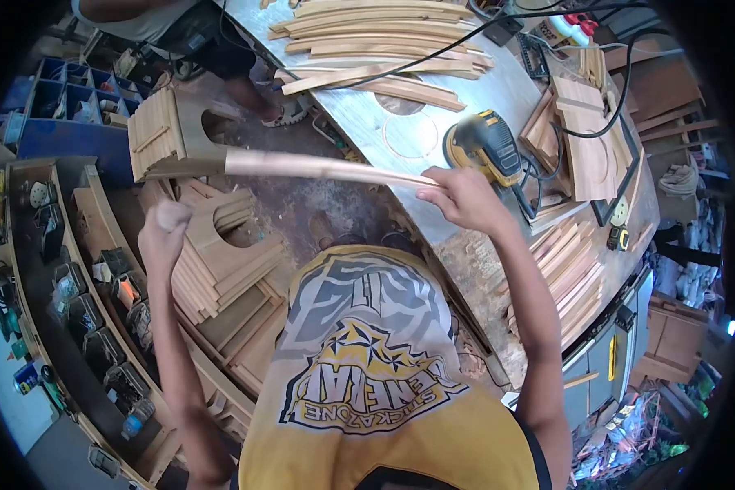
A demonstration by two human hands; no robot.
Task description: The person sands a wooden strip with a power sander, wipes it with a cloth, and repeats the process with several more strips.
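A thin wooden strip (pixel 310 166), smeared by motion along its length, stretches across the middle of the view. My right hand (pixel 465 200) is closed round its right end, over the near edge of the metal-topped table. On the left, my left hand (pixel 165 233) is closed in a fist, apart from the strip and below its far end. A pale patch shows at the top of that fist; whether it holds something I cannot make out. A yellow and black sander (pixel 490 147) sits on the table just beyond my right hand.
Many wooden strips (pixel 376 37) lie at the table's (pixel 408 135) far end, with more strips (pixel 559 269) at right. Wooden stacks (pixel 212 261) stand beside my left hand. Black cables (pixel 465 41) cross the table. Another person's foot (pixel 284 114) is on the floor.
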